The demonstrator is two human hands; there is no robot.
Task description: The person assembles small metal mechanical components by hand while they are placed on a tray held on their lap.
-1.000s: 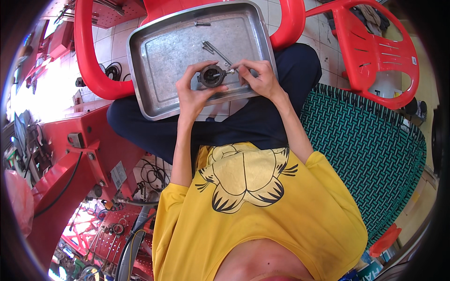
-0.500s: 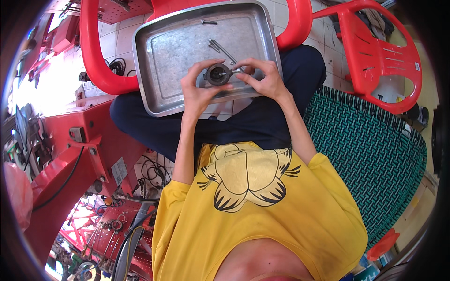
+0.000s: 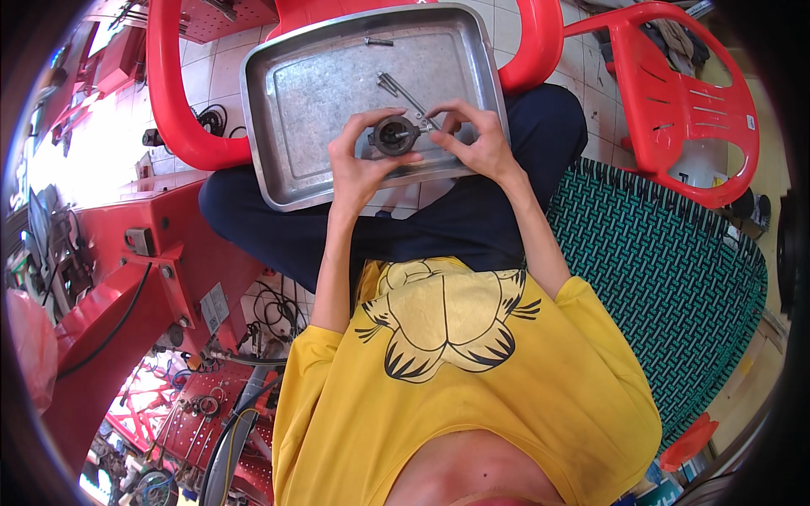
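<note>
My left hand (image 3: 360,156) curves round a dark, round metal housing (image 3: 393,137) with a hollow centre, thumb below and fingers above. Over the near part of a metal tray (image 3: 312,181) the housing is held, its opening facing up. At its right side, my right hand (image 3: 477,142) pinches a small silvery fitting (image 3: 424,126) between thumb and fingers; it meets the housing's edge, and its exact kind is too small to make out. Beyond the hands, several long bolts (image 3: 390,84) lie in the tray. One shorter bolt (image 3: 380,41) rests near the far wall.
The tray sits across my crossed legs (image 3: 278,223) and against a red plastic chair (image 3: 194,152). Another red chair (image 3: 688,110) stands at the far right. To my right is a green woven seat (image 3: 658,278). Red machinery (image 3: 152,244) with cables fills the left.
Both hands stay at the housing almost unmoved. The right fingers have shifted very slightly at the fitting.
</note>
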